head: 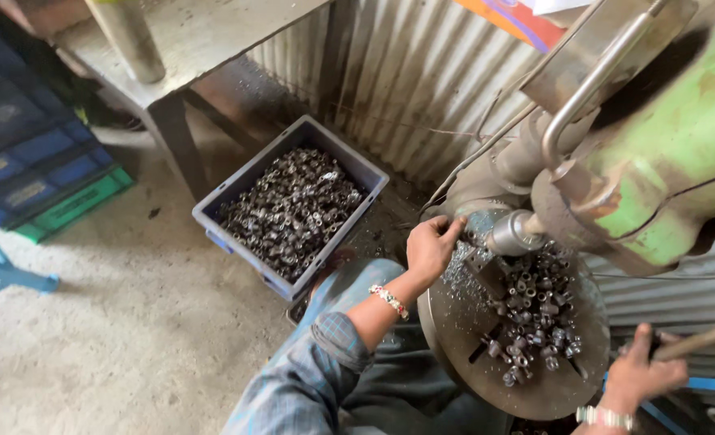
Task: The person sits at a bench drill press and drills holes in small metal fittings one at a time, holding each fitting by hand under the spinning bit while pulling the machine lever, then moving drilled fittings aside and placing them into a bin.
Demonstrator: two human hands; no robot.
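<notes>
Blue crate (363, 171) holds small metal parts (293, 211) beside left hand (431, 246).

Round steel machine table (462, 322): small metal sleeves (535, 318) + swarf on it. Concrete floor (124, 322): grey crate (293, 208) w/ sleeves.

Small metal parts (535, 318) lie heaped on the round machine table (454, 322), with the crate (293, 211) of parts on the floor to its left, the tabletop (196, 36) behind that crate, and stacked crates (43, 173) farther left.
</notes>
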